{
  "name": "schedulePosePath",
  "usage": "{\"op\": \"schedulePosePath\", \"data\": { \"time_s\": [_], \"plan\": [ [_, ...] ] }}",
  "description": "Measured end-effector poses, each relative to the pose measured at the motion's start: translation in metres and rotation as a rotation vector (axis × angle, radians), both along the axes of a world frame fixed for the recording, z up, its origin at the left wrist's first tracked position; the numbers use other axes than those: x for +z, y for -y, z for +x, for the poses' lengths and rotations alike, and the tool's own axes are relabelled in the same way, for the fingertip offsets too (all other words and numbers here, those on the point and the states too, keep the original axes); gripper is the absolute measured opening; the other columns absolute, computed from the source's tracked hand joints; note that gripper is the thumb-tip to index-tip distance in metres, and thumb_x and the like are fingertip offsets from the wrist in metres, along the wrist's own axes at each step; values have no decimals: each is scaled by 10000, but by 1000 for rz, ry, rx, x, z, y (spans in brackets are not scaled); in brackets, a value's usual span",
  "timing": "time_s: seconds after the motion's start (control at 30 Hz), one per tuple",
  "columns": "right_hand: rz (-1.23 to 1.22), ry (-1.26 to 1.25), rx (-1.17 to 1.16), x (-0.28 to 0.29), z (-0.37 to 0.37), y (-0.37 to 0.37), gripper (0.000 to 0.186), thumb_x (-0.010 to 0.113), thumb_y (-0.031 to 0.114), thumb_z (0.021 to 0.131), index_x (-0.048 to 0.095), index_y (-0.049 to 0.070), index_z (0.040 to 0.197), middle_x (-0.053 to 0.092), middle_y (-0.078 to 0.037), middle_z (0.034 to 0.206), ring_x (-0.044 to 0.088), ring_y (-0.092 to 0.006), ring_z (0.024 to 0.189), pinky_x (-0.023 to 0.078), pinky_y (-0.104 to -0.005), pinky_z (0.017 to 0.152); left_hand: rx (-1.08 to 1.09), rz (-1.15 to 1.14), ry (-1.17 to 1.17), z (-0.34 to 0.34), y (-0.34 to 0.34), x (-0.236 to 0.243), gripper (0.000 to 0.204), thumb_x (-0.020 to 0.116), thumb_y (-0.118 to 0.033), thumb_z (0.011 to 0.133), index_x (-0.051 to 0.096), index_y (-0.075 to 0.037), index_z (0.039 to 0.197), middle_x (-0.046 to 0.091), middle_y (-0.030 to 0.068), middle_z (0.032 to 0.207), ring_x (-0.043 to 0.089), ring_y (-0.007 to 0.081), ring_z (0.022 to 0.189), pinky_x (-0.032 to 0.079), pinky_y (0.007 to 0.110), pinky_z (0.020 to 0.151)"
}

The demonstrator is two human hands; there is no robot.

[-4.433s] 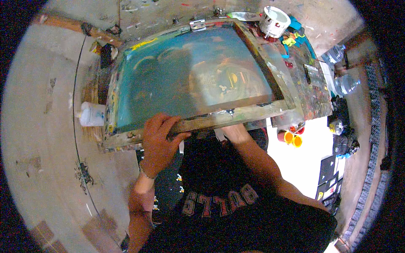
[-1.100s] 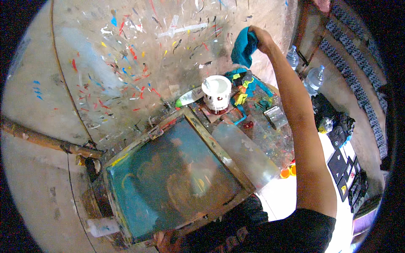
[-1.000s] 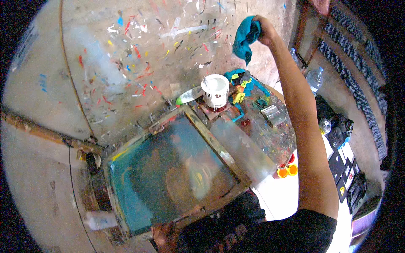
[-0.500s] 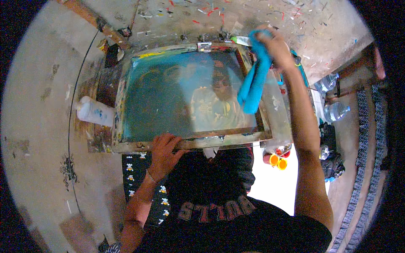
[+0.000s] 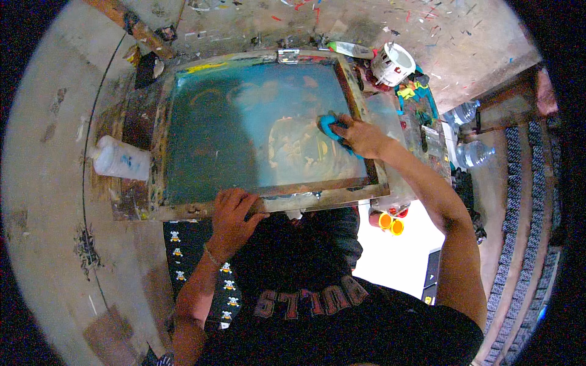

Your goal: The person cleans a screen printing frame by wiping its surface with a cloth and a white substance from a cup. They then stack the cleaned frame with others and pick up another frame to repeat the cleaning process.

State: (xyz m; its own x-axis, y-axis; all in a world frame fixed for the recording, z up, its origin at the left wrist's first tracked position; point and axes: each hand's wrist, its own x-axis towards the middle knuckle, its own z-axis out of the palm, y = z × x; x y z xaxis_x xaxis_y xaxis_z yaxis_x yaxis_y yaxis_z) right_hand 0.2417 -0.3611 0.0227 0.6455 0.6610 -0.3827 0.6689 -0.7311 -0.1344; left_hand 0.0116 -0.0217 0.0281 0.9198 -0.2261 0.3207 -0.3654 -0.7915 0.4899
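Observation:
A silk-screen frame (image 5: 317,200) with a wooden rim and blue-green mesh lies in front of me. A pale printed design shows through the right half of the mesh. My left hand (image 5: 234,213) rests on the near rim, fingers laid over the wood and thumb held apart. In my right hand (image 5: 364,138) a bunched blue cloth (image 5: 330,127) is pressed to the mesh near its right side. Part of the cloth is hidden under the fingers. A metal clamp or hinge (image 5: 289,56) sits on the far rim.
Left of the frame lies a white plastic bottle (image 5: 122,158). Beyond the right corner are a white tub (image 5: 394,63) and a white-and-green tube (image 5: 351,49). Yellow-rimmed containers (image 5: 390,223) stand lower right, with clear bottles (image 5: 475,154) farther right. Patterned strips (image 5: 510,219) line the right edge.
My right hand has come down from above the far right corner onto the mesh. The cloth, hanging loose before, is now bunched under it. My left hand stays on the near rim.

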Motion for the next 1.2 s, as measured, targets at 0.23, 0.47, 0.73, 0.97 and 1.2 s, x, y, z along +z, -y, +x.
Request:
{"op": "schedulePosePath", "data": {
  "time_s": [0.23, 0.47, 0.73, 0.97, 1.2],
  "plan": [
    [434, -96, 233, 22, -79, -15, 385, 625, 54, 790, 656, 90, 1172, 603, -195, 1218, 547, -398, 1170, 424, -478, 1029, 13, 34, -2, 0, 2, 1, 422, 791, -291, 710, 661, -59, 1038, 595, 102, 996, 558, 315, 961, 404, 450, 896],
    [-34, 113, -352, 16, -11, -59, 458, 639, 156, 859, 565, 155, 1311, 549, -244, 1201, 581, -411, 1089, 479, -508, 941, 10, 28, -17, -2, 1, 10, 417, 781, -290, 728, 659, -60, 1053, 601, 100, 1006, 561, 312, 969, 407, 454, 897],
    [224, -184, 413, 45, -43, -53, 288, 517, 127, 903, 613, 63, 1168, 617, -204, 1145, 571, -371, 1126, 477, -518, 925, 12, 9, -53, 1, 2, 12, 428, 780, -310, 725, 669, -55, 1050, 597, 98, 974, 565, 306, 956, 416, 439, 869],
    [199, -160, 179, 8, -23, -88, 356, 500, 201, 951, 572, 2, 1238, 595, -201, 1225, 572, -389, 1132, 454, -479, 989, 7, 48, -18, 0, 1, 12, 432, 785, -317, 718, 671, -67, 1052, 597, 90, 956, 573, 300, 930, 419, 437, 859],
    [281, 113, 72, -6, 9, -49, 375, 517, 299, 939, 597, 53, 1211, 515, -263, 1294, 508, -448, 1188, 407, -496, 1050, 32, 50, -58, -1, 1, 2, 437, 796, -305, 696, 668, -85, 1051, 595, 92, 963, 568, 311, 937, 426, 453, 848]
  ]
}}
